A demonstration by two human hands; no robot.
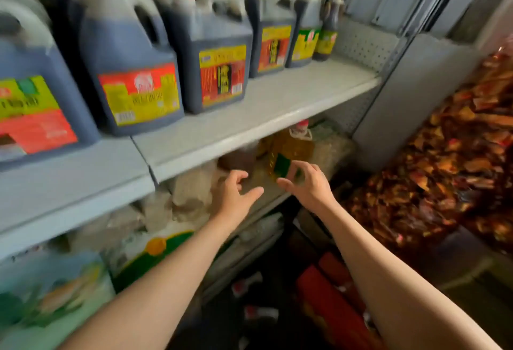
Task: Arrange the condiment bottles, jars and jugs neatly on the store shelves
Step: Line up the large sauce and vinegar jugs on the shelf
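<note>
Grey metal store shelving, pegboard back. Upper shelf (277, 105): 6 dark sauce jugs (219, 52) in a row from the left end, then 1 slim dark bottle (329, 30) just beside the last jug, toward the right end. Lower shelf (266, 199): yellow oil jug (291, 149) with red cap and green label, near the right end; pale bagged goods (191, 191) to its left. Left hand (236, 197) empty, fingers spread loosely, near the lower shelf's front edge. Right hand (308, 183) empty, fingers loosely curled, just before the oil jug; contact unclear. Red packets (444, 172) heaped at right.
</note>
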